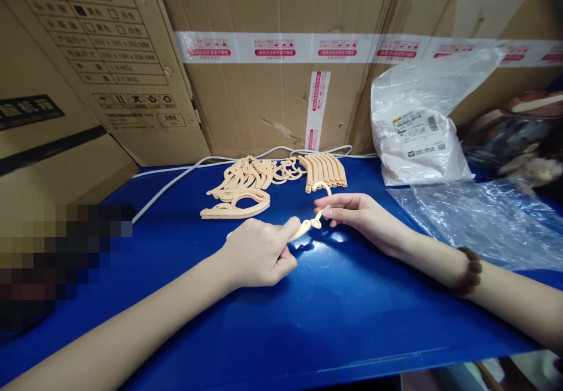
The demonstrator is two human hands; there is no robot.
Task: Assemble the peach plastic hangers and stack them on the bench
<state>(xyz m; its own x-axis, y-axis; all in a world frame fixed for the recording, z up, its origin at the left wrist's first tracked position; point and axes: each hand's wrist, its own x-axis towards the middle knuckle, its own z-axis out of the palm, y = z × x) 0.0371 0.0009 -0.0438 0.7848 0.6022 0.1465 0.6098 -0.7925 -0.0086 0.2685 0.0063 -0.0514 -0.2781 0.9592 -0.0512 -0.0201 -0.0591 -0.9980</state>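
My left hand [259,254] is closed around a cream plastic hanger arm [301,230], with its rounded end sticking out past my thumb. Most of that arm is hidden inside the fist. Between thumb and fingers, my right hand [358,214] pinches a cream hanger hook [324,186], its curve pointing away from me. The hook's round base is right at the arm's end; whether they are joined I cannot tell. Behind the hands lie a pile of curved hanger arms [246,174], several loose hooks [289,171], a neat row of arms [326,171] and stacked hanger pieces [235,206].
The blue tabletop [334,315] carries everything. Cardboard boxes [264,98] wall off the back and left. A white plastic bag [422,139] with a label stands back right, near clear plastic wrap [479,218]. A white cable [162,191] runs along the back.
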